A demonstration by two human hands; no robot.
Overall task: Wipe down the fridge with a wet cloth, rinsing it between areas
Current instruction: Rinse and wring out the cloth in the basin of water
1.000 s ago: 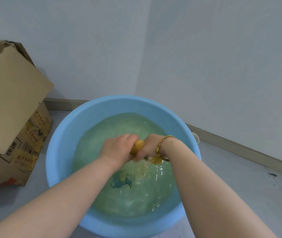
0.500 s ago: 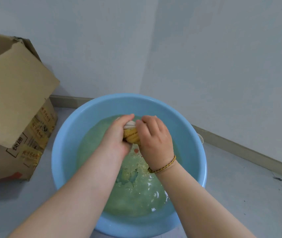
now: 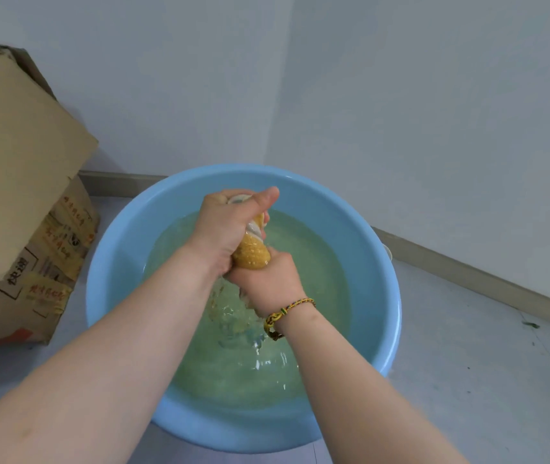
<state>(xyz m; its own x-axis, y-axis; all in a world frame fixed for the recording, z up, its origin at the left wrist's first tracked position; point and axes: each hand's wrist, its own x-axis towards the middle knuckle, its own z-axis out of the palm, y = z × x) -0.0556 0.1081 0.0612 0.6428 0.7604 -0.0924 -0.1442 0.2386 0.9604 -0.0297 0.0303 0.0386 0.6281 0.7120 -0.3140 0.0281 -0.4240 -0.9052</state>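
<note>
While both fists were wrapped round the cloth (image 3: 252, 254), it was held clear of the water (image 3: 320, 269), over the middle of the blue plastic basin (image 3: 113, 269).

Left hand (image 3: 226, 226): fingers curled round the cloth's upper end, thumb sticking up past the top.

Right hand (image 3: 268, 284): curled round the lower end, back of hand to camera, its fingers hidden.

Cloth was twisted into a tight rope. Only a short yellow nubbly stretch and a white twisted band showed between the fists, plus a white scrap at the top of the left fist. The rest was buried in the grips, so its full size and shape were unreadable.

Water under the hands was broken up with splashes and glints. Yellowish-blue patch there: cloth tail or reflection, couldn't tell.

Braided multicolour bracelet (image 3: 288, 311) on the right wrist. Forearms partly covered the basin's near rim.

Basin stood on a grey floor (image 3: 467, 363) in a wall corner. Cardboard box (image 3: 22, 195) to the left, flap open, cut off by the frame edge, labels too blurred to read. Small pale object (image 3: 388, 252) behind the basin's right rim, mostly hidden, unidentifiable.
</note>
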